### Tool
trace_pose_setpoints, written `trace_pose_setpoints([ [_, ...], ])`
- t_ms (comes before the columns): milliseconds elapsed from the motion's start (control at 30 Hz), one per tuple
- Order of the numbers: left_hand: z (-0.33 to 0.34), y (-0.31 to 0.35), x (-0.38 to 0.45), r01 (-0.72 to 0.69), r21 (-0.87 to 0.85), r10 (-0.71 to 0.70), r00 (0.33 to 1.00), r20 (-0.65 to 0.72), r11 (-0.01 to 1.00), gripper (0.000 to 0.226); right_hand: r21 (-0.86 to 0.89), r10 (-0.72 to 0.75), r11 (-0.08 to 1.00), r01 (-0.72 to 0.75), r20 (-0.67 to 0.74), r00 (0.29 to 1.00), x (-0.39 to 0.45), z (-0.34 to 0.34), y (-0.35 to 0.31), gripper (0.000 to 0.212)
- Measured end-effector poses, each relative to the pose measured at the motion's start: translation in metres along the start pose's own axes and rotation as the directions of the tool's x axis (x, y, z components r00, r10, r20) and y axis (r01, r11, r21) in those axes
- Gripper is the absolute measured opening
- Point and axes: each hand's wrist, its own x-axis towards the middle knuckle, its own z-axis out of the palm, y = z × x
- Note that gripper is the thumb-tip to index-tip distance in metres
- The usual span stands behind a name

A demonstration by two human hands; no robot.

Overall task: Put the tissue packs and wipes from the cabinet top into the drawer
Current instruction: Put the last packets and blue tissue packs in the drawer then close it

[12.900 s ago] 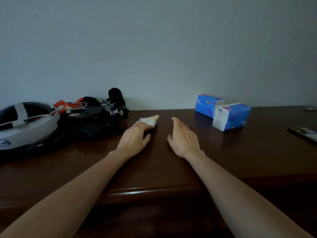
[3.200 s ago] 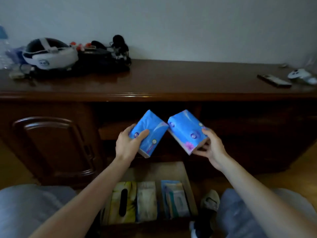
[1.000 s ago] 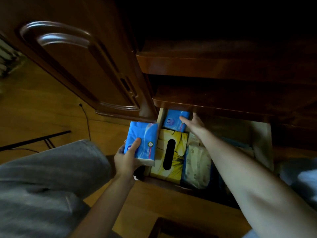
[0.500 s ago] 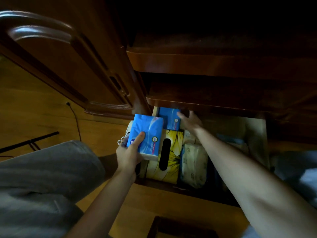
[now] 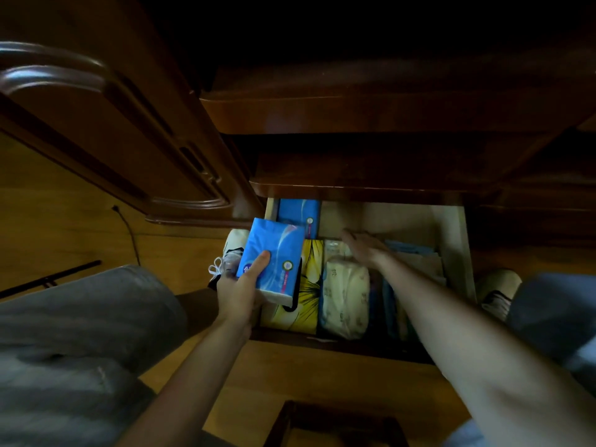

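The low drawer (image 5: 456, 250) stands pulled out below the cabinet. My left hand (image 5: 238, 291) grips a blue tissue pack (image 5: 274, 256) over the drawer's left front corner. A second blue tissue pack (image 5: 298, 214) lies at the drawer's back left, partly under the cabinet edge. My right hand (image 5: 364, 248) hovers over the middle of the drawer with fingers spread and nothing in it, just right of that pack.
In the drawer lie a yellow flowered tissue box (image 5: 306, 285), a cream soft pack (image 5: 346, 291) and blue flat packs (image 5: 406, 253). A cabinet door (image 5: 96, 124) stands at the left. My knees and shoes flank the drawer.
My right hand has let go of the second blue pack at the drawer's back and drawn away to the right. My left hand has carried its pack closer over the drawer.
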Motion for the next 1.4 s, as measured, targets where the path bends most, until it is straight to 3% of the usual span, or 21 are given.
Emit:
trace_pose_setpoints([
  [100,0.002,-0.002,0.000,0.014,0.015,-0.014,1.000,0.004,1.000,0.029,-0.079,-0.032,0.996,0.036,0.043,0.999,0.005,-0.004,0.001,0.057],
  [133,0.004,-0.002,0.000,0.013,0.016,-0.013,1.000,0.005,1.000,0.029,-0.024,-0.012,1.000,0.013,0.026,1.000,0.004,-0.005,0.002,0.058],
  [233,0.012,-0.004,0.000,0.021,0.008,-0.021,1.000,-0.005,1.000,0.028,0.150,0.010,0.989,0.013,-0.150,0.989,-0.001,-0.009,0.009,0.051],
  [333,0.022,-0.007,0.002,0.091,-0.057,-0.090,0.995,0.035,0.994,0.040,0.168,-0.006,0.984,0.061,-0.311,0.950,-0.018,-0.015,0.011,0.042],
  [367,0.026,-0.009,0.003,0.101,-0.066,-0.098,0.994,0.047,0.993,0.044,0.238,-0.020,0.967,0.088,-0.272,0.962,-0.024,-0.016,0.010,0.044],
  [433,0.035,-0.014,0.005,0.061,-0.020,-0.060,0.997,0.047,0.998,0.045,0.512,-0.078,0.857,0.060,0.014,0.997,-0.042,-0.014,-0.001,0.062],
  [500,0.045,-0.017,0.006,-0.027,0.057,0.025,0.998,0.049,0.998,0.045,0.674,-0.200,0.739,-0.001,0.221,0.954,-0.055,-0.011,-0.009,0.075],
  [633,0.066,-0.016,0.000,-0.168,0.218,0.135,0.978,0.156,0.961,0.061,0.710,-0.214,0.704,0.021,0.184,0.959,-0.066,-0.011,0.000,0.061],
  [767,0.078,-0.020,-0.004,-0.197,0.277,0.119,0.954,0.276,0.941,0.052,0.833,-0.080,0.546,-0.092,0.161,0.984,-0.066,-0.024,0.029,0.042],
  [867,0.074,-0.028,-0.001,-0.363,0.471,0.229,0.920,0.319,0.804,0.048,0.902,0.106,0.413,-0.124,0.087,0.990,-0.058,-0.031,0.041,0.046],
  [933,0.067,-0.031,0.007,-0.417,0.573,0.284,0.907,0.311,0.705,0.046,0.913,0.239,0.391,-0.116,0.021,0.971,-0.051,-0.033,0.042,0.041],
  [1067,0.053,-0.036,0.022,-0.397,0.618,0.291,0.918,0.270,0.678,0.042,0.947,0.375,0.320,-0.025,-0.103,0.921,-0.031,-0.035,0.033,0.032],
  [1167,0.047,-0.041,0.032,-0.413,0.646,0.303,0.911,0.281,0.642,0.040,0.944,0.472,0.328,0.034,-0.195,0.860,-0.014,-0.038,0.029,0.041],
  [1233,0.043,-0.046,0.038,-0.426,0.657,0.312,0.905,0.290,0.622,0.041,0.918,0.482,0.389,0.075,-0.273,0.832,-0.004,-0.037,0.026,0.053],
  [1300,0.041,-0.049,0.041,-0.427,0.659,0.308,0.904,0.297,0.619,0.043,0.862,0.440,0.499,0.092,-0.344,0.830,0.004,-0.037,0.023,0.063],
  [1400,0.036,-0.051,0.047,-0.413,0.675,0.298,0.911,0.287,0.612,0.044,0.790,0.373,0.611,0.046,-0.338,0.864,0.021,-0.032,0.014,0.073],
])
